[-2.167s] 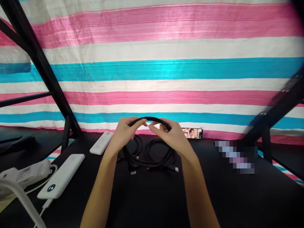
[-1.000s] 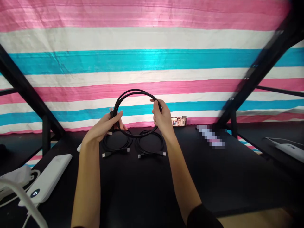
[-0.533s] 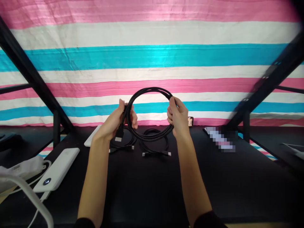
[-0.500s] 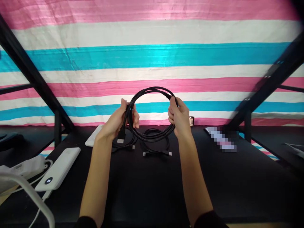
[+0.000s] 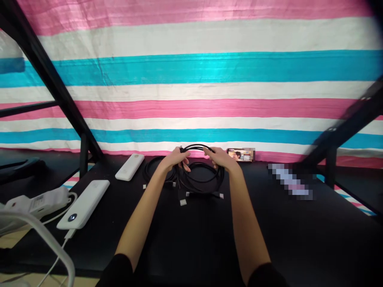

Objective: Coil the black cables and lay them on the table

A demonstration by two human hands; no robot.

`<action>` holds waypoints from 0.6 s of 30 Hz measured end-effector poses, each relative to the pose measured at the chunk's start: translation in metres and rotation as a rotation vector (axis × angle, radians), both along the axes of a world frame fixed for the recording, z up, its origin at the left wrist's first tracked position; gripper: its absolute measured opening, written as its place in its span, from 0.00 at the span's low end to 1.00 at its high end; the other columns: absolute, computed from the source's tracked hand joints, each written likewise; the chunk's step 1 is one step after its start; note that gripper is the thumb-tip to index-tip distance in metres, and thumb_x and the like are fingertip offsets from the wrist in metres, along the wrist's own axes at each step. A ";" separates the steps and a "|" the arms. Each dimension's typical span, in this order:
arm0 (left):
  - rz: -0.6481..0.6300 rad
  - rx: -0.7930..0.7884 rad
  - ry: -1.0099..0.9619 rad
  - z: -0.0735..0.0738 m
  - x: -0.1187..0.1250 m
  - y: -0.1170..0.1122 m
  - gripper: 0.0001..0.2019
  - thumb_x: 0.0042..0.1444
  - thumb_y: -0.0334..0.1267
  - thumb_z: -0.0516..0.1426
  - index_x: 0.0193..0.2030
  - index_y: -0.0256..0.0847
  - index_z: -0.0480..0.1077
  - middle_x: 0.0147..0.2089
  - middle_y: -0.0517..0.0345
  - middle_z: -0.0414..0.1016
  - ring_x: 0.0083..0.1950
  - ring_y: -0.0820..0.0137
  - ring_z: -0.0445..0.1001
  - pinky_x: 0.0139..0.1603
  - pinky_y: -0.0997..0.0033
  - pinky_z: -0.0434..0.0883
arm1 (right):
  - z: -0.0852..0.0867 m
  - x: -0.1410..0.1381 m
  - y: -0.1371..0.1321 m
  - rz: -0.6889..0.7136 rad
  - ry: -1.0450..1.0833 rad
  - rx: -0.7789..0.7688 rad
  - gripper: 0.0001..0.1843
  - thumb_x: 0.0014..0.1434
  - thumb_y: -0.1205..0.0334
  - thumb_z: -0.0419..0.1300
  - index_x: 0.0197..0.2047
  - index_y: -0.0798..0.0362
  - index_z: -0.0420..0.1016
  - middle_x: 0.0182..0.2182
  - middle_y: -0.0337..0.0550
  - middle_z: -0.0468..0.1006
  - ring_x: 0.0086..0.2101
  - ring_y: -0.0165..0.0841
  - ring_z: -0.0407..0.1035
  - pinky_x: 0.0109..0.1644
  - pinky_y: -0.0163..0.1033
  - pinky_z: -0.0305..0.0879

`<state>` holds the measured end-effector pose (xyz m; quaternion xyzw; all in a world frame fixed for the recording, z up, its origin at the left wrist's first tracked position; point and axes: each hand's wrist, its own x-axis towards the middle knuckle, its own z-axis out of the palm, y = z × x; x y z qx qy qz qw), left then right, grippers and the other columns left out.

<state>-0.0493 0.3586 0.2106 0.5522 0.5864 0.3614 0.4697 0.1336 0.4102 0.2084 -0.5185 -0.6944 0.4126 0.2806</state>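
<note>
Two hands [image 5: 177, 158] [image 5: 220, 157] | part-curled, gripping opposite sides of one looped black cable [image 5: 195, 145] | coiled cables [image 5: 206, 194] on table [image 5: 188, 239] beneath

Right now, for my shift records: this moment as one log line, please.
left hand: holding coiled cable | right hand: holding coiled cable | coiled cable's top: above table | beside right hand: phone

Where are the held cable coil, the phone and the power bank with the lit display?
Held cable coil [image 5: 196, 146], head view: its raised top arc.
Phone [image 5: 240, 156], head view: middle of the screen.
Power bank with lit display [image 5: 85, 203], head view: middle of its upper face.
</note>
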 end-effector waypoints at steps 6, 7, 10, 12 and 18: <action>0.069 -0.054 0.153 -0.029 0.010 0.020 0.06 0.55 0.32 0.51 0.36 0.31 0.67 0.20 0.52 0.74 0.25 0.64 0.78 0.23 0.73 0.68 | -0.039 0.007 0.031 -0.108 -0.072 -0.137 0.19 0.63 0.48 0.51 0.33 0.57 0.69 0.15 0.30 0.59 0.13 0.22 0.56 0.19 0.30 0.63; 0.079 -0.060 0.193 -0.032 0.011 0.021 0.09 0.55 0.32 0.51 0.39 0.30 0.68 0.22 0.51 0.75 0.26 0.63 0.78 0.23 0.72 0.68 | -0.044 0.007 0.033 -0.115 -0.089 -0.164 0.19 0.64 0.49 0.50 0.34 0.57 0.69 0.15 0.30 0.59 0.14 0.22 0.56 0.20 0.30 0.65; 0.086 -0.102 0.323 -0.043 0.015 0.024 0.20 0.53 0.33 0.53 0.52 0.23 0.65 0.27 0.45 0.78 0.28 0.59 0.78 0.25 0.70 0.70 | -0.054 0.009 0.036 -0.124 -0.163 -0.242 0.20 0.65 0.50 0.49 0.37 0.59 0.70 0.16 0.31 0.60 0.15 0.22 0.57 0.23 0.34 0.70; 0.064 -0.154 0.404 -0.051 0.018 0.025 0.30 0.53 0.34 0.53 0.61 0.18 0.55 0.31 0.39 0.79 0.29 0.57 0.79 0.26 0.67 0.72 | -0.060 0.011 0.038 -0.127 -0.229 -0.275 0.19 0.65 0.51 0.49 0.41 0.60 0.71 0.19 0.34 0.65 0.17 0.23 0.60 0.25 0.36 0.71; 0.018 -0.172 0.660 -0.055 0.025 0.020 0.39 0.55 0.37 0.53 0.67 0.15 0.40 0.48 0.23 0.73 0.47 0.49 0.76 0.48 0.56 0.70 | -0.069 0.015 0.042 -0.086 -0.420 -0.213 0.16 0.63 0.56 0.55 0.50 0.56 0.69 0.43 0.45 0.74 0.38 0.33 0.71 0.40 0.43 0.71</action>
